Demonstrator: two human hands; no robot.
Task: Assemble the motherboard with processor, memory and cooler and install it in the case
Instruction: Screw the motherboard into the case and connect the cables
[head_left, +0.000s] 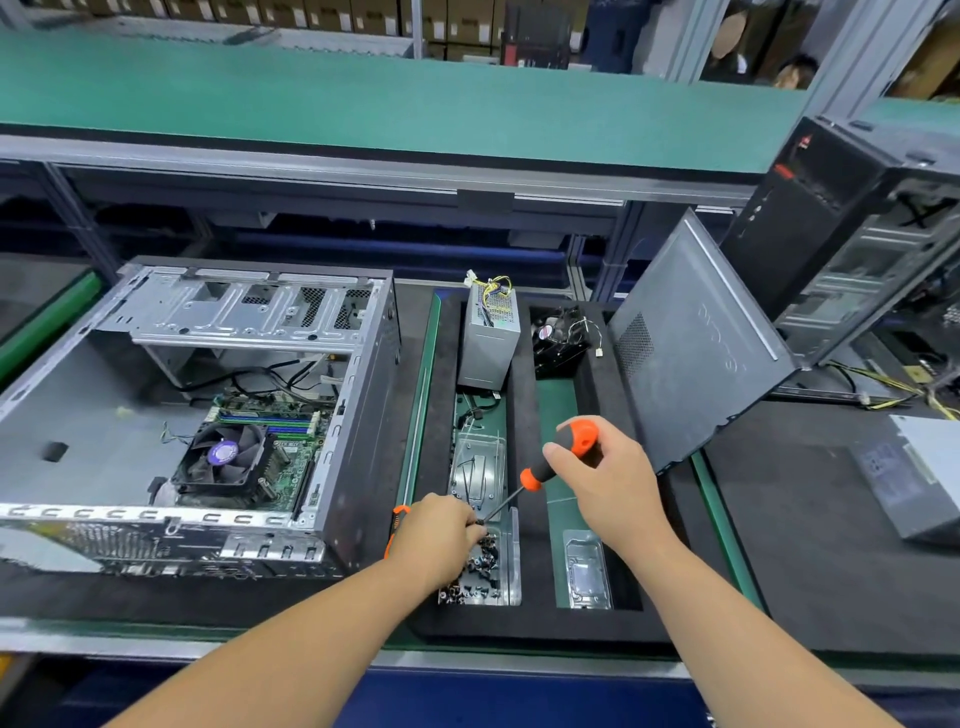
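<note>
Under left hand (441, 525), screws (480, 566) (fingertips hidden), screwdriver (558, 457) tip obscured.

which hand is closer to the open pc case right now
Left. The left hand is over the screw tray, just off the right side of the open case. The right hand grips the screwdriver farther right.

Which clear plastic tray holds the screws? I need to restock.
The clear plastic tray under the left hand, piled with dark screws; the tray to its right has none.
</note>
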